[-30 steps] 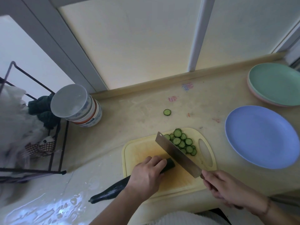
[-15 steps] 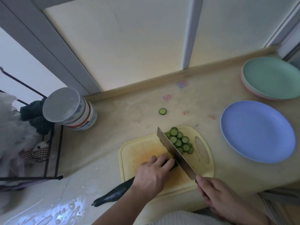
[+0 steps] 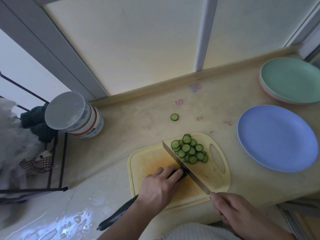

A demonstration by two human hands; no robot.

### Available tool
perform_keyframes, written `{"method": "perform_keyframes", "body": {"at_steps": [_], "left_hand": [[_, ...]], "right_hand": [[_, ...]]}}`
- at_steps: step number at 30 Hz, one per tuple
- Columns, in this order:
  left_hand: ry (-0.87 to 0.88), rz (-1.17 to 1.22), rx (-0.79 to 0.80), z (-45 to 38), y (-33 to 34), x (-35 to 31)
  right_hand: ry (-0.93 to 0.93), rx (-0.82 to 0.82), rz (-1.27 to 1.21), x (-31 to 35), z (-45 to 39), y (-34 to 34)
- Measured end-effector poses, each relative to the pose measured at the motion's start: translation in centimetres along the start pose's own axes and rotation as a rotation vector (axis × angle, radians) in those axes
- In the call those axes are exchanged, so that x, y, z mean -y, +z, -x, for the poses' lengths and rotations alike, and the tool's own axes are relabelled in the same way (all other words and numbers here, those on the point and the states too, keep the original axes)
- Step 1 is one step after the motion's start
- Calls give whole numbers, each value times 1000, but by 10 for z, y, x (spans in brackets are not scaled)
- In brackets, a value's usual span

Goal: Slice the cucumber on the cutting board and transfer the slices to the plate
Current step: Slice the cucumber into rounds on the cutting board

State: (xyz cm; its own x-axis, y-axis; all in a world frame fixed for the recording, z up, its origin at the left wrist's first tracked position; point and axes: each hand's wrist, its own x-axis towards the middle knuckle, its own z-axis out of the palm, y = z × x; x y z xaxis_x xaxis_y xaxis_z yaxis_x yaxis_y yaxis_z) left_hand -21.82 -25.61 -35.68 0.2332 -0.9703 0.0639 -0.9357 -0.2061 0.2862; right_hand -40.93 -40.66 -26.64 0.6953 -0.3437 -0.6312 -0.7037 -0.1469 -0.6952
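A dark green cucumber [image 3: 117,215] lies across the near left corner of the yellow cutting board [image 3: 152,161], its tail hanging off the board. My left hand [image 3: 159,186] holds it down near the cut end, fingers curled over it. My right hand [image 3: 237,213] grips the handle of a cleaver [image 3: 183,168], whose blade stands against the cucumber's cut end. A pile of cucumber slices [image 3: 189,151] lies on the board just right of the blade. The blue plate [image 3: 277,137] sits bare to the right of the board.
One stray slice [image 3: 174,117] lies on the counter behind the board. A stack of green and pink plates [image 3: 290,80] is at the far right. A lidded canister [image 3: 74,115] and a black wire rack [image 3: 52,163] with cloths stand at the left. Wet counter at the near left.
The cleaver has come down and moved left against the cucumber's end. My left hand has slid slightly back along the cucumber. The slice pile has grown a little.
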Motion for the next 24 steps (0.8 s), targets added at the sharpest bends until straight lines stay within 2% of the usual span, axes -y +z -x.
{"method": "perform_keyframes", "body": {"at_steps": [14,24], "left_hand": [[27,-41,24,-1,2,1],[20,-5,-26,1,7,5]], "right_hand": [[36,-29,-37,0,0,6],[28,-28,56,-8,-13,12]]}}
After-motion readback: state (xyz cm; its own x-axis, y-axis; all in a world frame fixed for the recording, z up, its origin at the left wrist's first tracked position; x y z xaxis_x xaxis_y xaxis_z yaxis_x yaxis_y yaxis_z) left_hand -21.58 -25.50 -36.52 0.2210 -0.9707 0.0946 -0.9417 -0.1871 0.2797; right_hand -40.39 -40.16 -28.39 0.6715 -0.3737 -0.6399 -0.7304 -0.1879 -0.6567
